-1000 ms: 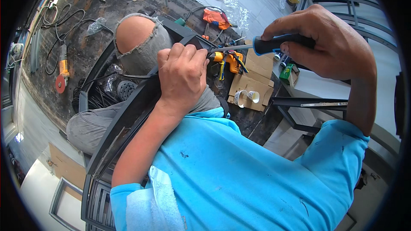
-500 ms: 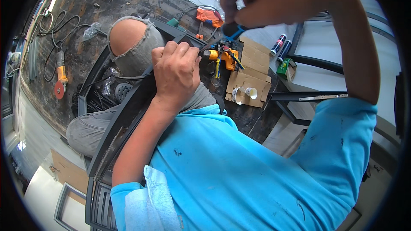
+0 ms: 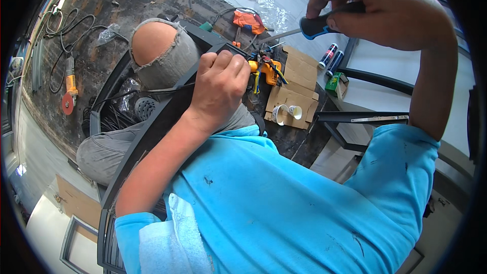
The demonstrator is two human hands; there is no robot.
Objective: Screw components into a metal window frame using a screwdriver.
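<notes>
My left hand [image 3: 219, 90] is closed, its fingers curled over a dark grey metal frame [image 3: 152, 131] near its far corner. The fingertips are hidden, so anything small in them cannot be made out. This frame leans across my lap beside my bare knee [image 3: 152, 43]. Raised at the upper right, my right hand [image 3: 388, 18] grips a screwdriver [image 3: 315, 26] by its black and blue handle. Its shaft points left toward the frame corner, with the tip apart from my left hand.
Beyond my left hand lie a yellow power tool [image 3: 272, 73], pliers [image 3: 256, 82] and an orange cloth [image 3: 248, 21]. Two paper cups [image 3: 287, 113] are on flattened cardboard [image 3: 301, 68]. Tubes [image 3: 328, 56] and a green box [image 3: 336, 83] are farther right. An angle grinder [image 3: 70, 83] lies at left.
My right hand has moved right, drawing the screwdriver away from the frame corner, so its shaft now shows. My left hand has shifted slightly right.
</notes>
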